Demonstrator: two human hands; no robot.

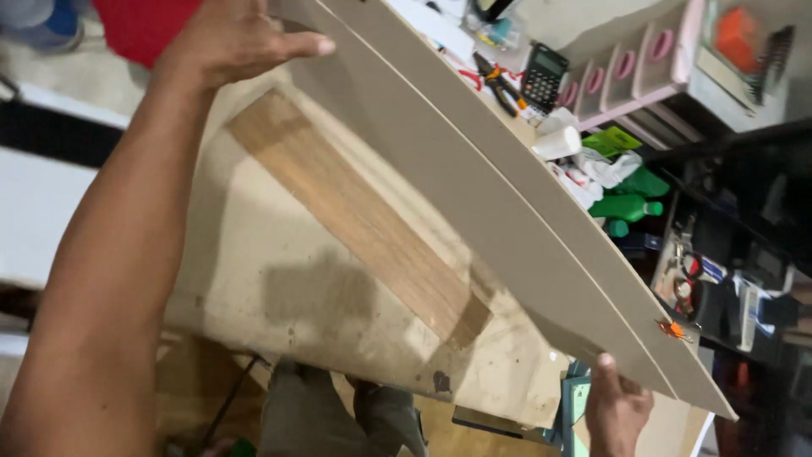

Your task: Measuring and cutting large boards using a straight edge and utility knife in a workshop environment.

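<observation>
Two large thin beige boards (pixel 474 178) lie one on the other and tilt across the view, from the top centre down to the lower right. My left hand (pixel 233 38) grips their far upper end, thumb stretched along the edge. My right hand (pixel 617 406) holds the near lower edge from beneath, beside a small orange mark on the board. Under the boards, a long wood-grain strip (pixel 355 220) lies flat and diagonal on a stained beige worktop (pixel 254 288).
Beyond the boards are a black calculator (pixel 543 74), orange-handled pliers (pixel 501 87), a white tube (pixel 558 142), green bottles (pixel 628 206) and a pink drawer unit (pixel 634 59). A red object (pixel 139 25) sits at the top left. My legs (pixel 338 415) show below the worktop edge.
</observation>
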